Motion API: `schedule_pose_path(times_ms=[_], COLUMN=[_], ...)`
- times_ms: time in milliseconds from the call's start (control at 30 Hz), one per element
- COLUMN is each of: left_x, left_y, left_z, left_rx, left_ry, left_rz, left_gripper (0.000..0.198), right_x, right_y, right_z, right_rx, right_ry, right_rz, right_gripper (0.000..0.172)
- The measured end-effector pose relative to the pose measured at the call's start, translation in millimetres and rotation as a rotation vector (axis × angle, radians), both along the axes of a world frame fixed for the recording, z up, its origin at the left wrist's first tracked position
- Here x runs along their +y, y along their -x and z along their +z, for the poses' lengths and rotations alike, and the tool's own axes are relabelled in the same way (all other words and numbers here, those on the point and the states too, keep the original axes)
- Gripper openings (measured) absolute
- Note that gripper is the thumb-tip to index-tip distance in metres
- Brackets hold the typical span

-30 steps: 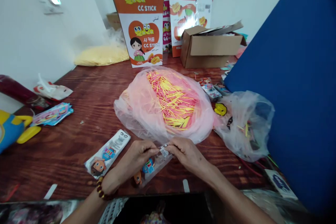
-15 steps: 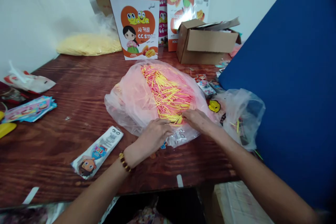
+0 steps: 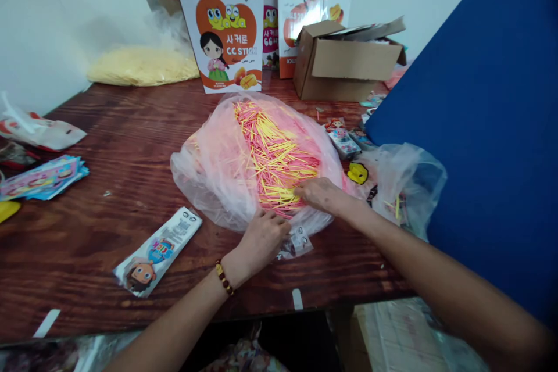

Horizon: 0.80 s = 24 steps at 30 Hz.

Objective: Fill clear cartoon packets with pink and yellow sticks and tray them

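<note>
A translucent plastic bag (image 3: 209, 186) lies open on the table, full of thin pink and yellow sticks (image 3: 279, 157). At its near rim is my left hand (image 3: 265, 238), with a beaded bracelet on the wrist. Its fingers are curled at the edge of a small clear packet (image 3: 300, 241) printed with eyes, and it appears to grip that packet. My right hand (image 3: 321, 195) reaches in from the right, fingers bent and closed on sticks at the near right of the pile. Its fingertips are partly hidden among them.
A flat white packet (image 3: 159, 253) with a cartoon face lies left of my left hand. Blue-pink wrappers (image 3: 47, 177) are stacked far left. Right of the bag sits another clear bag (image 3: 410, 186), beside a blue panel (image 3: 492, 128). Behind stand a printed carton (image 3: 231, 40) and an open cardboard box (image 3: 349, 64).
My left hand and the small clear packet have shifted slightly toward me. My right hand has moved a little left over the sticks. The head view has tilted slightly.
</note>
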<state>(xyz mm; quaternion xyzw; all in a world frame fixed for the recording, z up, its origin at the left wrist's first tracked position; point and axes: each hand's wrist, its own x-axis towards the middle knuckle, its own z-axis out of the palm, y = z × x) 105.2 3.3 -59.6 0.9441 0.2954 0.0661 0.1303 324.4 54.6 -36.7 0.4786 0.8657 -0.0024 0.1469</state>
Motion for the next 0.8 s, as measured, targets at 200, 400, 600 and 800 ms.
schedule_pose_path(times_ms=[200,400,600,800], left_x=[-1,-2,-4,-2], left_y=[3,5,5,5], left_z=[-8.9,-17.5,-16.4,-11.0], left_rx=[-0.025,-0.067,-0.087,-0.084], left_ry=[-0.002,-0.009,-0.015,0.057], left_rz=[0.006,0.025,0.032,0.048], left_gripper=[0.018,0.019,0.022,0.021], right_x=[9,10,9,11], right_y=[5,9,2,-11], right_z=[1.0,-0.9,-8.0,-19.6], right_rx=[-0.026,-0.07,-0.063,0.067], right_ry=[-0.078,-0.077,-0.083,-0.033], right_rz=[0.21,0.219,0.191,0.08], right_gripper=[0.023,0.025,0.026,0.027])
